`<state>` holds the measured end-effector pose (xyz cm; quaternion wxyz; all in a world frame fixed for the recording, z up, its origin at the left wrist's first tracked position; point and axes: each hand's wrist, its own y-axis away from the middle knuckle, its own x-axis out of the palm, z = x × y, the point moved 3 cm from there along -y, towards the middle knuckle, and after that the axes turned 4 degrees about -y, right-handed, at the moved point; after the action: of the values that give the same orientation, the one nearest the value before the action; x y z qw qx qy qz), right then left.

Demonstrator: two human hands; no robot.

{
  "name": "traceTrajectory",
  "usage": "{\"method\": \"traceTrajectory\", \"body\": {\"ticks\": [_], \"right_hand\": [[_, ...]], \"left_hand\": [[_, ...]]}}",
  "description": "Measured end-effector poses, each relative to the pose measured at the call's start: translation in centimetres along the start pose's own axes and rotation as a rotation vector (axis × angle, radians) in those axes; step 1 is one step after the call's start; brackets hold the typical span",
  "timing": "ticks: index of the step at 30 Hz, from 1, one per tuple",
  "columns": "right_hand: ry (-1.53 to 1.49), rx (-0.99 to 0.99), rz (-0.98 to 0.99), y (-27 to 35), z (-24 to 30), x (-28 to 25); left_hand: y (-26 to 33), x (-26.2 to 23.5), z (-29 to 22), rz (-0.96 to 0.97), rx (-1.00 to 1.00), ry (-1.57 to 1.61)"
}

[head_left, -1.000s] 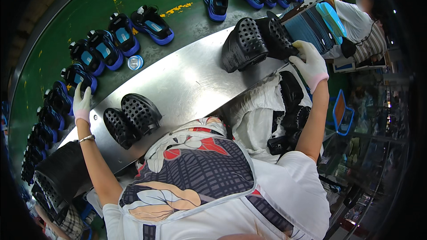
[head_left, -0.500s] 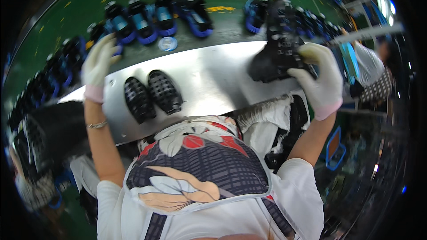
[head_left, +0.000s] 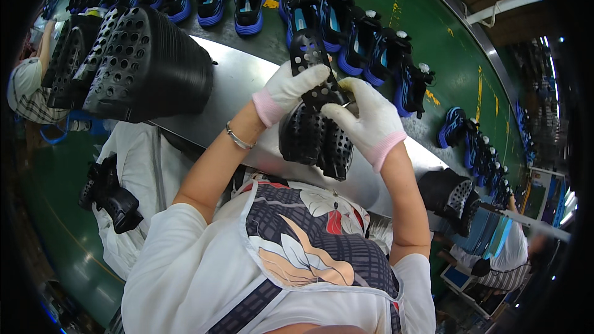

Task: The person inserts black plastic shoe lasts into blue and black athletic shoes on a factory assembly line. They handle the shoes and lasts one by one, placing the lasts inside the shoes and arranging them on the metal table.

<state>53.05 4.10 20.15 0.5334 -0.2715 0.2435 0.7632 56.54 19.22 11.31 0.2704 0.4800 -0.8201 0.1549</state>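
Note:
Both gloved hands meet above the metal table, closed on one black perforated plastic shoe insert. My left hand grips its near left side, thumb on top. On the right, my right hand pinches the insert's near end between thumb and fingers. Both gloves are white with pink cuffs. Directly below, a pair of similar black inserts lies on the metal table, partly covered by my hands. The held insert hides part of a black and blue shoe behind it.
Large nested stacks of black inserts fill the table's left end. A smaller stack lies at the right. Black and blue shoes line the green surface beyond. Loose inserts rest on white cloth at left. Other people sit at both sides.
The view has turned. My right hand has let go of the black insert stack, now lying at the right. My hands have come together, and both now hold one insert over the pair.

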Motion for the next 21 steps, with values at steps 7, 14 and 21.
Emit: {"method": "traceTrajectory", "body": {"ticks": [7, 14, 21], "right_hand": [[0.304, 0.079, -0.014, -4.0, -0.2, 1.4], [0.168, 0.079, -0.114, -7.2, -0.1, 2.3], [0.256, 0.192, 0.134, -12.6, -0.7, -1.5]], "left_hand": [[-1.3, -2.7, -0.4, -0.208, 0.12, -0.095], [-3.9, -4.6, -0.7, -0.334, 0.051, 0.023], [-3.5, -5.8, -1.9, -0.555, 0.361, -0.936]]}}
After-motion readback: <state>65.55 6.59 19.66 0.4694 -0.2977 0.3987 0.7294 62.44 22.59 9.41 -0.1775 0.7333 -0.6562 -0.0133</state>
